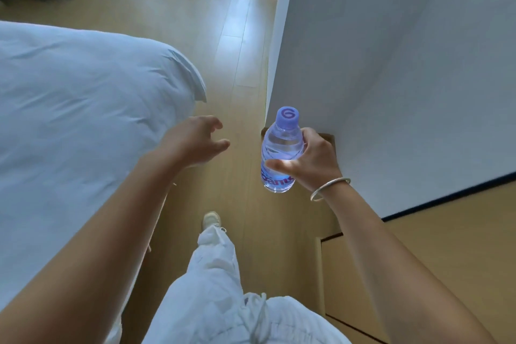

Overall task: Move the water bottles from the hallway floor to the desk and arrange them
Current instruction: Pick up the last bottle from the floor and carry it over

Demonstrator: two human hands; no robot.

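Clear plastic water bottle with purple cap (282, 148) upright in right hand (312, 160), fingers wrapped round it, above wooden floor (223, 36). Left hand (195, 142) empty, fingers loose, beside white bed (69, 106).

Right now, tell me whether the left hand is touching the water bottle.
Apart. The head view shows bare floor between the left hand and the water bottle, which only the right hand grips.

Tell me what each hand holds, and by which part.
The right hand grips a water bottle around its middle, below the purple cap. The left hand holds nothing.
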